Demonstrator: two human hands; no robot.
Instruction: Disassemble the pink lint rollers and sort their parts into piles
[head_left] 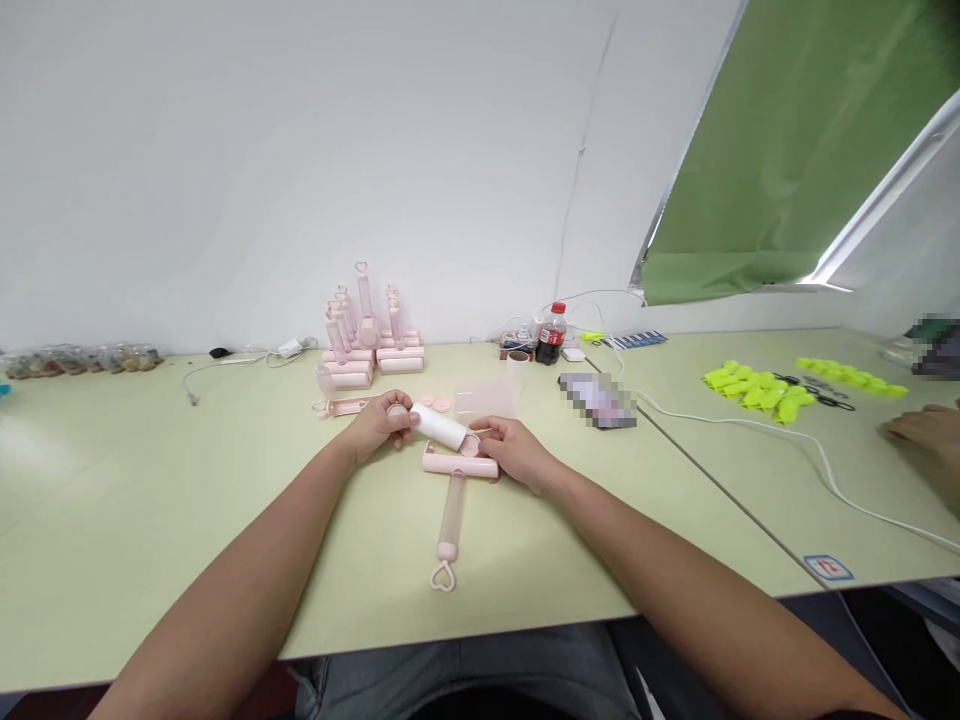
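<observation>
A white lint-roller refill roll (pixel 439 426) is held at a slant above the table. My left hand (pixel 379 428) is closed at its left end, with a round pink end cap (pixel 397 410) between the fingers. At the roll's right end, my right hand (pixel 517 452) pinches another round pink cap (pixel 470 446). Just below lies a pink lint roller body (pixel 452 463), its clear handle (pixel 452 510) and heart-shaped loop (pixel 442 576) pointing toward me. My right fingers are close to the right end of this body; whether they touch it I cannot tell.
Several finished-looking pink lint rollers (pixel 367 330) stand by the wall. Behind my hands lie loose pink discs (pixel 433 403) and a translucent pink sheet (pixel 486 398). A cola bottle (pixel 552 335), a blurred phone (pixel 598 400), a white cable (pixel 750 440) and yellow-green pieces (pixel 757 388) lie rightward. Another person's hand (pixel 930 428) rests far right.
</observation>
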